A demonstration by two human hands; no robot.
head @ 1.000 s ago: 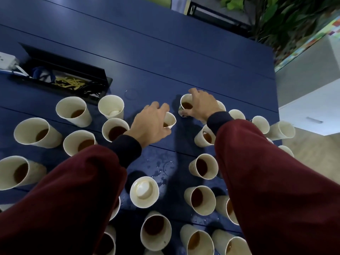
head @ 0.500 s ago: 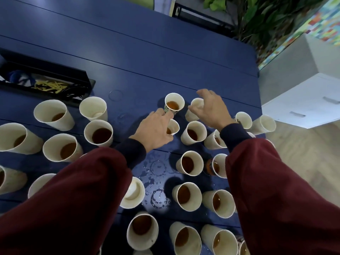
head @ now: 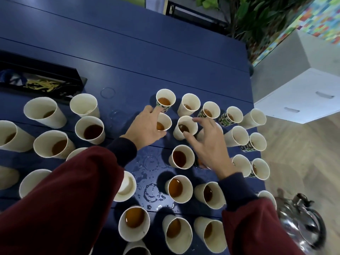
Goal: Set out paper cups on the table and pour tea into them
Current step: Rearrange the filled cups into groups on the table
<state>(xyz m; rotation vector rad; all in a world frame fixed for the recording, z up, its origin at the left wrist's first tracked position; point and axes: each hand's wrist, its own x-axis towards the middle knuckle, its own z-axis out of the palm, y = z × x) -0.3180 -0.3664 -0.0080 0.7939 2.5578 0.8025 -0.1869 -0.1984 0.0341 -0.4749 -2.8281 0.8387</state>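
Spanning most of the view, a dark blue planked wooden table [head: 147, 61] is seen from above, with a white drawer cabinet [head: 303, 96] standing on the pale floor to its right and a green leafy plant [head: 257, 15] beyond its far edge. Two dark red sleeves [head: 64, 199] are stretched forward over the tabletop. A shiny steel kettle [head: 303, 223] is seen blurred at the lower right, beside the table's near right corner. A black rectangular recessed tray [head: 46, 74] holding yellow and dark cables is set into the table at the far left.

Many white paper cups [head: 88, 122] are spread upright across the table, and brown tea [head: 93, 131] is seen in most of them. Green and black print is carried on the sides of several cups at the right, but no letters can be read.

A plain cup [head: 164, 119] near the middle is grasped by the left hand [head: 145, 127], with the thumb curled at its near side and the forefinger stretched along its far side, where a green-printed cup [head: 165, 94] is touched by the fingertip. The right hand [head: 209, 146] is held above the cups just to the right, its fingers spread and relaxed with nothing grasped; its thumb is close to the rim of a tea-filled cup [head: 187, 121].

Wet rings and drops [head: 152, 194] are scattered on the table between the cups.
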